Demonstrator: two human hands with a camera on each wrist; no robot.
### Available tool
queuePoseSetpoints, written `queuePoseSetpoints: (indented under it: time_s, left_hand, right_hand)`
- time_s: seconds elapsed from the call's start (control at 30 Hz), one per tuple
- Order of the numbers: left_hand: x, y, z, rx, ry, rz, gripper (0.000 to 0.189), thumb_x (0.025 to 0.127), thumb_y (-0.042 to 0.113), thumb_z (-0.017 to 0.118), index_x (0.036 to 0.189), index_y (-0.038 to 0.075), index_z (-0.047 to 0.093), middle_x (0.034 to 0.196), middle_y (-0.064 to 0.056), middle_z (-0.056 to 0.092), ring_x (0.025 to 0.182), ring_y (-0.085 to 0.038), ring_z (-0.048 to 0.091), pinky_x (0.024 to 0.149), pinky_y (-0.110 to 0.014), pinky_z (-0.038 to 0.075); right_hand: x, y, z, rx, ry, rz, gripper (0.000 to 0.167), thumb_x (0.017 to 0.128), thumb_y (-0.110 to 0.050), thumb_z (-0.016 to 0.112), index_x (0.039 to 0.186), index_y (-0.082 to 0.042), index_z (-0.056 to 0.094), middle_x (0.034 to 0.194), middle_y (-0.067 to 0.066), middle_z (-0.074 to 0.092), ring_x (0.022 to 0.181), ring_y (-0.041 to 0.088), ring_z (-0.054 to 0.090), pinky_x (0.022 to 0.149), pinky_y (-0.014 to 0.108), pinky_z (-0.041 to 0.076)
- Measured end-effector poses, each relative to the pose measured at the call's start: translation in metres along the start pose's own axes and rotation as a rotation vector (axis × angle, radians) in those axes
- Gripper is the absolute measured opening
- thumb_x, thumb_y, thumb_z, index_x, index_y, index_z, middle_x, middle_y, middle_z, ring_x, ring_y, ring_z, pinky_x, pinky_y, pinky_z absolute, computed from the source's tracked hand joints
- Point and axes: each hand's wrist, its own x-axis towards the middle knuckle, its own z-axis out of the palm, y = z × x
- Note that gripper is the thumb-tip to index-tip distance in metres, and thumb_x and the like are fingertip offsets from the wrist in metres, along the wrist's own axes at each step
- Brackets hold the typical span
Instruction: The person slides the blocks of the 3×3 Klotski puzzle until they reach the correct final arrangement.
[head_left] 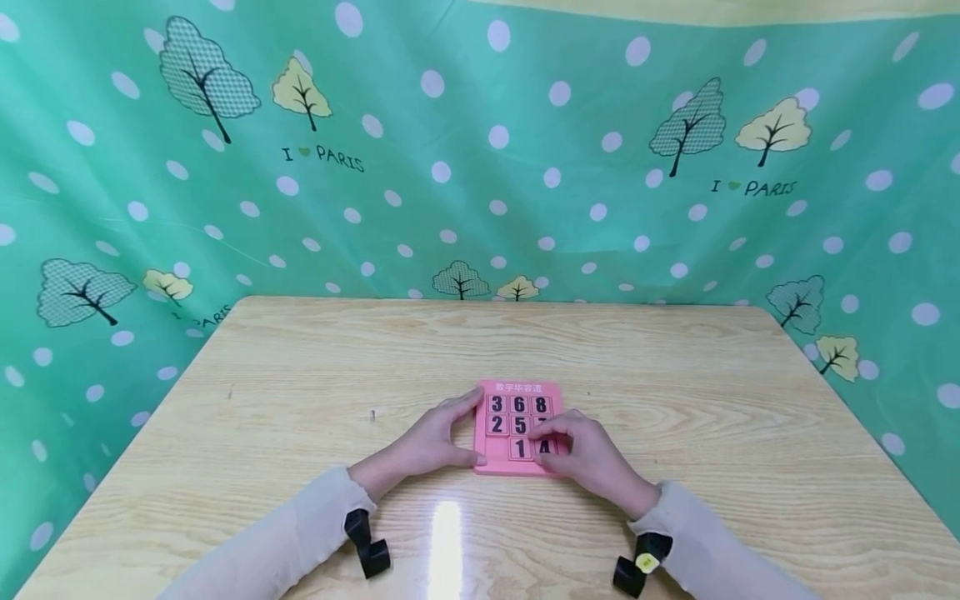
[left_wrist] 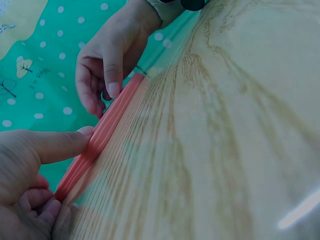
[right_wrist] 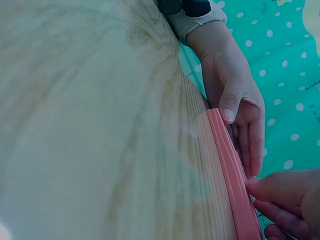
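A pink sliding number puzzle (head_left: 519,469) lies flat on the wooden table. Its top row reads 3, 6, 8; the middle row starts with 2 and 5; below are an empty slot at left, then the 1 tile (head_left: 520,449) and a partly covered 4. My left hand (head_left: 435,437) holds the left side of the frame, thumb at the near corner and fingers at the far one. Over the right-hand tiles, my right hand (head_left: 592,454) touches with bent forefinger and thumb, hiding most of the middle row's last tile. Both wrist views show the puzzle's pink edge (right_wrist: 232,175) from the side.
Light wood tabletop (head_left: 322,358) spreads around the puzzle. A green dotted curtain (head_left: 465,208) with printed trees hangs behind it and along both sides. Black wrist mounts (head_left: 367,546) sit on both sleeves.
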Motion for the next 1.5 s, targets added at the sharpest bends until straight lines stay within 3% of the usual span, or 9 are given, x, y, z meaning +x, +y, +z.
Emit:
queuePoseSetpoints:
  time_s: [0.9,1.17,1.5]
  left_hand:
    - [0.0020,0.0012,-0.0010,-0.002,0.001,-0.004,0.094,0.072,0.023,0.081,0.148,0.008,0.028,0.154,-0.004,0.025,0.141,-0.026,0.021,0.115,-0.044,0.019]
    - [0.0010,0.0020,0.0002,-0.004,-0.001,-0.016,0.094,0.072,0.021,0.081,0.148,0.010,0.027,0.155,-0.001,0.024,0.142,-0.023,0.020,0.115,-0.043,0.019]
    - [0.0005,-0.0001,0.0011,-0.013,0.004,-0.003,0.094,0.072,0.023,0.081,0.148,0.008,0.028,0.155,-0.005,0.025,0.142,-0.028,0.020,0.115,-0.046,0.018]
  right_hand:
    - [0.0009,-0.0083,0.0019,0.007,0.004,0.033,0.025,0.074,-0.006,0.077,0.096,-0.016,0.074,0.095,-0.004,0.064,0.096,0.013,0.056,0.088,0.030,0.048]
    - [0.0004,-0.0077,0.0034,-0.008,0.019,0.008,0.023,0.073,-0.007,0.078,0.094,-0.015,0.074,0.090,-0.005,0.062,0.088,0.012,0.055,0.079,0.024,0.048]
    - [0.0011,-0.0082,0.0057,-0.004,0.002,0.021,0.024,0.074,-0.007,0.077,0.096,-0.016,0.074,0.093,-0.006,0.063,0.094,0.012,0.055,0.086,0.031,0.048]
